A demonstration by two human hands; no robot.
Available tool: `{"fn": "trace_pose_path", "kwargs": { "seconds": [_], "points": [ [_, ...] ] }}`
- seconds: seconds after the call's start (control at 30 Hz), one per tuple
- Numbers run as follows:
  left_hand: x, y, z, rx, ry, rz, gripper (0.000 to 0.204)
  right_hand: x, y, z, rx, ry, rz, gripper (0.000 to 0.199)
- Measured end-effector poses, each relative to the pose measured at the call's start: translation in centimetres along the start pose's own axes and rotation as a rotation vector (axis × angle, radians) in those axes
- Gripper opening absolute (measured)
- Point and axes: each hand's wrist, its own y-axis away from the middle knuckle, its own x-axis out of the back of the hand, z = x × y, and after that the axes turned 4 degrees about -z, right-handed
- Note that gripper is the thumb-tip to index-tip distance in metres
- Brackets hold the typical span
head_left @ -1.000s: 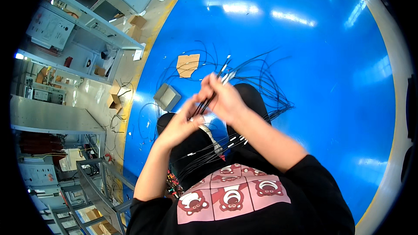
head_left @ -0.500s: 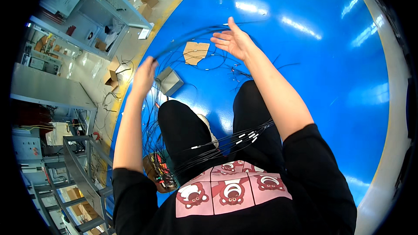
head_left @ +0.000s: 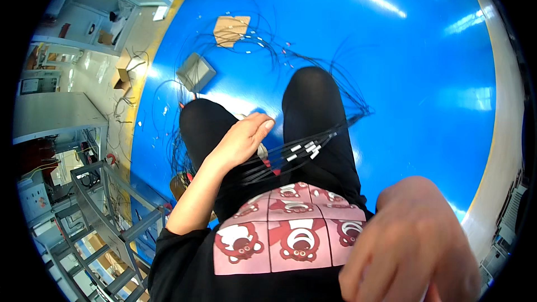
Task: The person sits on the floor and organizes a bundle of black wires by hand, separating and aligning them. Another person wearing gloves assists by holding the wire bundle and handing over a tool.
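Left grip [head_left: 244, 138] low — right grip [head_left: 411, 240] high

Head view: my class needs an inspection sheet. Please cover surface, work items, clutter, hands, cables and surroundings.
Surface: glossy blue floor.
Work items: black wires with white labels, across the thighs.
Clutter: cardboard piece and open grey box on the floor.
Hands: left hand near the wires, contact unclear; right hand blurred, grip hidden.
Cables: loose wires lying beyond the knees.
Surroundings: grey cabinet and metal frame, left.
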Motion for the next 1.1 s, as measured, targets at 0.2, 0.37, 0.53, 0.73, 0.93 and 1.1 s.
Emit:
{"fn": "trace_pose_path", "kwargs": {
  "seconds": [0.2, 0.37, 0.53, 0.73, 0.93, 1.1],
  "points": [
    [-3.3, 0.9, 3.8, 0.175, 0.067, -0.183, 0.042, -1.8, 2.8, -2.2, -0.019, -0.042, -0.069, 0.029],
    [-0.8, 2.9, 0.2, 0.201, 0.418, -0.064, 0.050, -1.5, 4.8, -2.1, -0.059, -0.078, -0.152, 0.032],
    [6.5, 9.2, -1.8, 0.340, 0.245, 0.168, 0.038, -0.5, 10.8, 1.0, -0.304, -0.096, 0.411, 0.025],
    [3.3, 13.5, -1.1, 0.268, -0.106, -0.004, 0.021, 2.0, 11.0, 7.2, -0.959, 0.341, 0.595, 0.019],
    [1.1, 12.6, -1.2, 0.303, 0.229, 0.334, 0.013, 0.9, 10.9, 15.1, -1.052, 0.120, 0.419, 0.034],
    [1.2, 11.3, 0.5, 0.175, 0.464, 0.415, 0.018, 1.7, 8.1, 18.9, -0.913, -0.129, 0.727, 0.045]
  ]
}}
